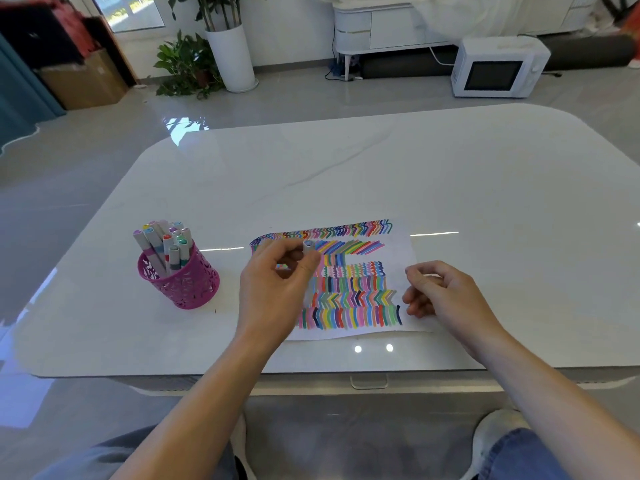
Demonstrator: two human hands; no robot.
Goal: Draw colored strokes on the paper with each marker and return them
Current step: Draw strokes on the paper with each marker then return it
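Observation:
A white paper point(398, 258) covered with rows of coloured strokes lies on the white table point(346, 174). My left hand point(277, 285) hovers over the paper's left part and pinches a grey marker point(308, 245) upright between thumb and fingers, its capped end showing. My right hand point(440, 289) hangs over the paper's right edge with fingers loosely curled and nothing in it. A pink perforated cup point(183, 278) left of the paper holds several capped markers point(166, 244).
The table's front edge point(346, 374) runs just below the paper, with a drawer handle under it. Beyond the table stand a potted plant in a white pot point(232, 57), a white microwave point(495, 67) on the floor and cardboard boxes point(83, 81).

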